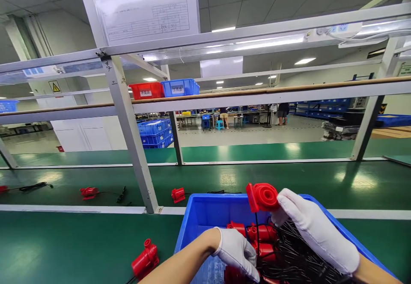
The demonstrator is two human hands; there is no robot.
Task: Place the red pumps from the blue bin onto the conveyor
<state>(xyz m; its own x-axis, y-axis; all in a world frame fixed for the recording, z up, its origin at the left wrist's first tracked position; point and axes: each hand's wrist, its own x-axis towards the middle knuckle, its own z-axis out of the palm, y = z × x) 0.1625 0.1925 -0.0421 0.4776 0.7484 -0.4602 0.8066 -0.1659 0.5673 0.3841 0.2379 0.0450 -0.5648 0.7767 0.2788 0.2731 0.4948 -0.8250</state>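
White gloves cover both my hands. My right hand (313, 228) grips a red pump-like part (263, 197) by its right side, above the far edge of a blue bin (205, 209). A black cable runs down from that part into the bin. Low inside the bin, my left hand (237, 249) has its fingers curled beside the hanging cable; what they hold, if anything, is hidden. More red parts (263, 232) lie in the bin under and between my hands, next to a heap of black cables (297, 254).
Another red part (145, 259) sits on the green bench left of the bin. Beyond a white rail, several red parts with black cables lie on a green surface. A metal post (131, 134) rises ahead; a red and a blue box (181, 88) stand on the shelf.
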